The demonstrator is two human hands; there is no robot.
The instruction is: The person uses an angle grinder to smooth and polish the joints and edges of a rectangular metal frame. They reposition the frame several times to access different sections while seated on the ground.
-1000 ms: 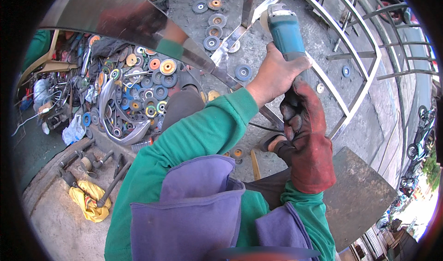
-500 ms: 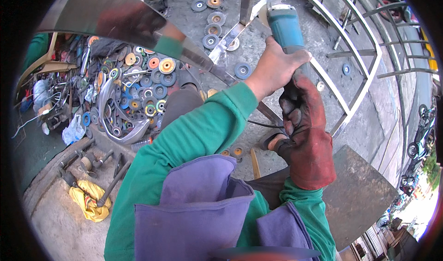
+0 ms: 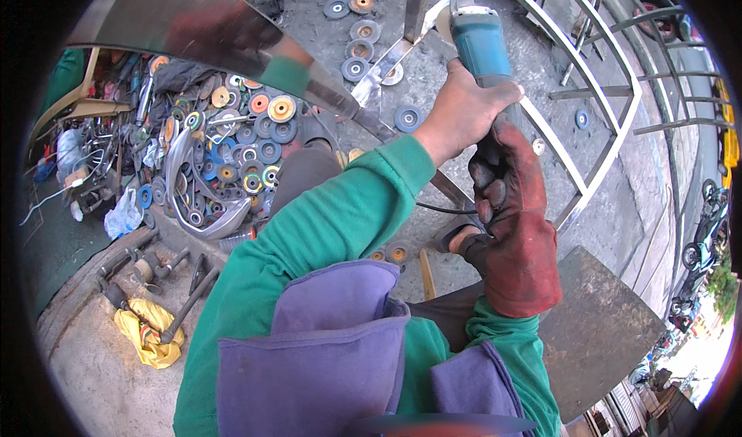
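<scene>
A jumbled heap of worn, round, multicoloured grinding discs (image 3: 268, 153) lies at the left, and above it slants a polished, mirror-bright steel panel (image 3: 224, 31) which, if knocked, might slide or scratch. More loose grey and orange discs (image 3: 355, 69) lie on the dusty floor, where a shifting foot could slip on them. Rightward, a thin black cable (image 3: 442, 210) runs across toward the gloved hand, near a foot in a dark sandal (image 3: 464, 240); a step could snag it and tug the tool sideways. The thin pale disc (image 3: 444, 29) sits beside a pale bare-metal tube frame (image 3: 553, 145); whether it touches or spins cannot be told. A sudden bite on an edge could kick the teal-bodied, silver-headed angle grinder (image 3: 482, 47) back. The bare left hand (image 3: 473, 116) is wrapped round its body, close behind the head, so sparks or a slip could reach uncovered skin. The right hand, in a thick red leather glove (image 3: 510, 186), seems curled about the rear end; that stiff leather may dull its hold.
</scene>
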